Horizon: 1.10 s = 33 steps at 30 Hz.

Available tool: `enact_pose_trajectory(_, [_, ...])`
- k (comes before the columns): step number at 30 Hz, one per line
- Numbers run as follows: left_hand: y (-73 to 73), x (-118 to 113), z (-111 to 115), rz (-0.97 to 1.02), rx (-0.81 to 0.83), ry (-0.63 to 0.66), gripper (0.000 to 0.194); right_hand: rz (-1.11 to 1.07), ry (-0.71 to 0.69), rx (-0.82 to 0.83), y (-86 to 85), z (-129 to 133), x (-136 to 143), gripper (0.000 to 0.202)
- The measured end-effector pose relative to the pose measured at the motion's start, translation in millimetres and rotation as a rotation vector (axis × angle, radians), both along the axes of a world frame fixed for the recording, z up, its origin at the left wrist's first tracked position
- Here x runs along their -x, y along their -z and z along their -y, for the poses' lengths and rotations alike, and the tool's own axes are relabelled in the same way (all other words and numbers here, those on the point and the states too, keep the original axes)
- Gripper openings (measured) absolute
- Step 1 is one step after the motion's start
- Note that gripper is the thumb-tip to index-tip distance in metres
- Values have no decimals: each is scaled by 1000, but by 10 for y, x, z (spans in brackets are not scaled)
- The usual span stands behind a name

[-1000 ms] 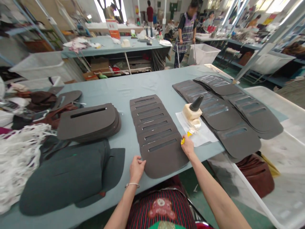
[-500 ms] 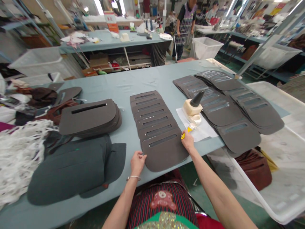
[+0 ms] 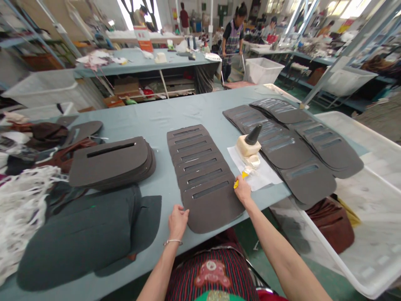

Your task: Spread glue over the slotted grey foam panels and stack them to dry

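Observation:
A row of overlapping dark grey-brown slotted panels (image 3: 203, 175) lies in front of me, the rounded front one nearest. My left hand (image 3: 178, 220) is closed beside that panel's left edge; whatever its fingers pinch is hidden. At the right edge, my right hand (image 3: 242, 192) grips a yellow-handled brush (image 3: 240, 179). The brush's white-smeared end points toward a small pale dish (image 3: 252, 161). Behind the dish, a cream bottle (image 3: 247, 146) with a black cone top stands on a white sheet (image 3: 266, 177).
Fanned slotted panels (image 3: 288, 146) lie at the right, a stack (image 3: 109, 163) at the left. Dark green pieces (image 3: 78, 234) and white netting (image 3: 28, 209) are front left. A white bin (image 3: 344, 267) adjoins the table's right side. A person (image 3: 232, 42) stands beyond the table.
The view has shifted slightly, so the table things sit a bit lower and further left. Both hands keep nearly the same places by the panel, and the brush stays in my right hand.

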<state>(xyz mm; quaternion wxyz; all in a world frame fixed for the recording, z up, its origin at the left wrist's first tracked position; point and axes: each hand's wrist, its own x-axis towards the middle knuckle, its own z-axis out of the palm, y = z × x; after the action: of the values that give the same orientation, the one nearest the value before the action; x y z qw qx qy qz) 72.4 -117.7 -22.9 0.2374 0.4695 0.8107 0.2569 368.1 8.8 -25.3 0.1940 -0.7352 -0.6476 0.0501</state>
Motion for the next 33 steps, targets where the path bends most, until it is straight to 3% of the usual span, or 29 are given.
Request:
enact_pose_trajectory(5, [-51,70,-54,-42,17,17,20,57,7,72,-83,52,88,27])
enact_pose_trajectory(15, [-49,146,-99,-76,53,65,17,79,28,72,-86,90,125,22])
enact_pose_trajectory(23, [-56,120,-69,-101,-21,90,12,90,3,47,-134,77,157,16])
enact_pose_trajectory(28, [-246,204,73,-133,-159,80,15,170,0,-117,-192,113,127,19])
enact_pose_trajectory(30, [-394,415,225,-225,-244,-27,22,197,12,-188,-180,142,72,22])
enact_pose_trajectory(33, [-591,932,537,-488,-349,-427,37,132,-4,-327,-132,162,59,23])
